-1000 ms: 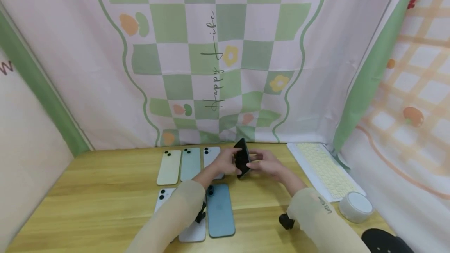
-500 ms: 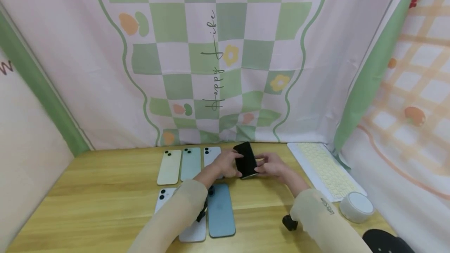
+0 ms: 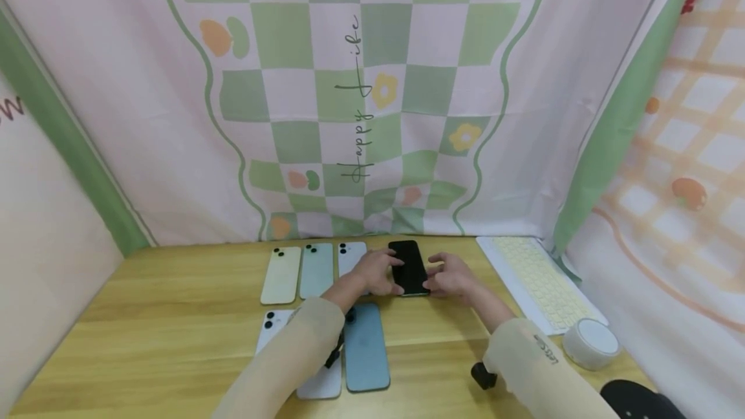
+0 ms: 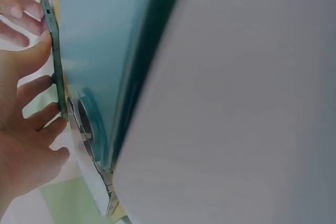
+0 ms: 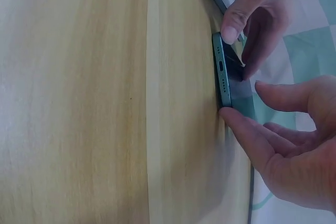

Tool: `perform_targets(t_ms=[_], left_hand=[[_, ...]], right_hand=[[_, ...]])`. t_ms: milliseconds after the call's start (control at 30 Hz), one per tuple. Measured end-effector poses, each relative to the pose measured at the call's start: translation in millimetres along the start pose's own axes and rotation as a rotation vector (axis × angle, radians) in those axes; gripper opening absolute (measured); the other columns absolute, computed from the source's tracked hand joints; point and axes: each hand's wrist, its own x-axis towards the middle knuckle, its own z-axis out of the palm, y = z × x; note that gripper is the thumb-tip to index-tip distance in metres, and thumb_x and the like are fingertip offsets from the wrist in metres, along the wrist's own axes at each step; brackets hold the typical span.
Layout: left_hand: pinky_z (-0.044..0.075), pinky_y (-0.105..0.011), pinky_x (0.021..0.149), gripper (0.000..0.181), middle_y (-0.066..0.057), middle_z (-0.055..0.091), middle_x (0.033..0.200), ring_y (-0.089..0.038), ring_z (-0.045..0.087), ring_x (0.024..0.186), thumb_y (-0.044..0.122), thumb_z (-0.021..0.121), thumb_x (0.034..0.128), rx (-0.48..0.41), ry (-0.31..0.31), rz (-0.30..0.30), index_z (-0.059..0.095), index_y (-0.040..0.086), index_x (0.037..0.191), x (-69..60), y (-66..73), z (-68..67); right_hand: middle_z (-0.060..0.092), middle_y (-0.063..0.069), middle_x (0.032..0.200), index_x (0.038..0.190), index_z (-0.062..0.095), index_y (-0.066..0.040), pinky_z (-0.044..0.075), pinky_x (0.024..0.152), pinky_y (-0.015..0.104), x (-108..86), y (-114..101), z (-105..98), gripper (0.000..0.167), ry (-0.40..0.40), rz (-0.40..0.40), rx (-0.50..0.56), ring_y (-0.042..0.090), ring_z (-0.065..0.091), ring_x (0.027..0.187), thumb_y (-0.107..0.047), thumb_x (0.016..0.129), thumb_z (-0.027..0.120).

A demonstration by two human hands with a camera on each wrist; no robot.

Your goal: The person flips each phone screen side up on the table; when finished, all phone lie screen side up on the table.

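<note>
A phone with a black screen (image 3: 410, 269) lies face up on the wooden table, its green edge (image 5: 222, 72) showing in the right wrist view. My left hand (image 3: 374, 273) holds it along the left side, the thumb at the near corner and a finger over the screen. In the left wrist view the left hand (image 4: 26, 156) has its fingers spread along the phone's edge (image 4: 57, 61). At the phone's near right corner, my right hand (image 3: 454, 277) touches with a fingertip; in the right wrist view that hand (image 5: 310, 156) has its thumb raised off the phone.
Left of the hands lie a yellow phone (image 3: 281, 275), a mint phone (image 3: 317, 271) and a white phone (image 3: 352, 256). Nearer are a blue phone (image 3: 367, 349) and white phones partly under the left sleeve. To the right are a keyboard (image 3: 541, 283), a white round device (image 3: 590, 343) and a black object (image 3: 637, 401).
The black-screened phone has gone from tilted up on its side to lying face up on the table. My right hand has shifted slightly right, its thumb now off the phone.
</note>
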Motion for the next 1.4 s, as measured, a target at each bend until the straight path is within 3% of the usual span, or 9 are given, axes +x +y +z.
perform_targets(t_ms=[233,333,467,633,767,933,1100,1267,1400], left_hand=[[0.024,-0.050,0.134,0.061,-0.007,0.045,0.165,-0.024,0.041,0.155,0.041,0.078,0.0919,-0.011,-0.020,-0.012,0.060,0.020,0.146,-1.5,1.3,-0.9],[0.025,-0.050,0.133,0.066,-0.007,0.045,0.165,-0.024,0.041,0.155,0.041,0.077,0.0925,-0.014,-0.030,0.002,0.055,0.019,0.151,-1.2,0.3,-2.9],[0.032,-0.048,0.130,0.075,-0.010,0.043,0.166,-0.028,0.043,0.154,0.040,0.077,0.0932,-0.021,-0.027,0.036,0.046,0.016,0.157,-0.7,-6.5,-9.3],[0.038,-0.049,0.127,0.078,-0.014,0.047,0.163,-0.033,0.047,0.150,0.041,0.079,0.0899,0.005,0.009,0.056,0.048,0.011,0.155,-3.9,-23.5,-21.9],[0.037,-0.053,0.127,0.079,-0.016,0.044,0.164,-0.037,0.044,0.151,0.039,0.081,0.0889,0.005,-0.007,0.029,0.049,0.008,0.154,-10.8,-38.7,-31.7],[0.033,-0.053,0.129,0.085,-0.016,0.040,0.167,-0.037,0.041,0.153,0.030,0.087,0.0843,-0.020,-0.050,-0.012,0.046,0.006,0.155,-18.5,-59.9,-43.7],[0.037,-0.052,0.127,0.095,-0.015,0.042,0.165,-0.037,0.043,0.151,0.026,0.093,0.0778,-0.081,-0.061,-0.057,0.044,0.006,0.156,-26.1,-78.4,-53.4],[0.037,-0.051,0.127,0.098,-0.019,0.040,0.165,-0.039,0.042,0.151,0.026,0.091,0.0789,-0.043,-0.084,-0.034,0.038,0.002,0.158,-30.4,-94.2,-53.9],[0.035,-0.050,0.128,0.101,-0.019,0.037,0.167,-0.038,0.040,0.153,0.028,0.090,0.0809,-0.044,-0.102,-0.046,0.034,0.003,0.161,-30.2,-100.5,-51.0]], right_hand=[[0.056,0.039,0.142,0.150,0.038,0.012,0.066,0.087,0.043,-3.2,-4,0,0.068,0.004,-0.025,-0.110,0.039,0.073,0.111,0.006,0.090,0.068],[0.062,0.035,0.137,0.147,0.045,0.010,0.063,0.094,0.047,-2.6,-8,1,0.065,0.043,-0.080,-0.286,0.040,0.071,0.115,-0.001,0.088,0.071],[0.062,0.032,0.139,0.144,0.049,0.010,0.058,0.103,0.054,1.7,-15,6,0.061,0.123,-0.223,-0.497,0.045,0.067,0.121,-0.005,0.089,0.071],[0.057,0.031,0.146,0.146,0.049,0.008,0.060,0.101,0.052,9.1,-23,23,0.059,0.135,-0.390,-0.475,0.046,0.066,0.123,0.000,0.092,0.070],[0.059,0.028,0.146,0.147,0.051,0.003,0.059,0.102,0.053,12.4,-27,39,0.058,0.080,-0.451,-0.487,0.044,0.064,0.127,-0.004,0.094,0.071],[0.057,0.022,0.151,0.149,0.052,-0.001,0.054,0.109,0.055,14.2,-30,60,0.059,-0.003,-0.484,-0.521,0.042,0.058,0.136,-0.012,0.095,0.074],[0.050,0.024,0.158,0.148,0.054,-0.001,0.044,0.120,0.055,16.8,-31,76,0.063,-0.069,-0.512,-0.558,0.041,0.049,0.147,-0.012,0.091,0.079],[0.048,0.027,0.158,0.147,0.055,-0.001,0.044,0.121,0.055,20.6,-33,86,0.067,-0.133,-0.539,-0.617,0.042,0.048,0.147,-0.014,0.088,0.083],[0.047,0.028,0.158,0.146,0.056,0.000,0.043,0.121,0.054,24.7,-34,91,0.066,-0.137,-0.538,-0.640,0.042,0.048,0.147,-0.015,0.088,0.083]])
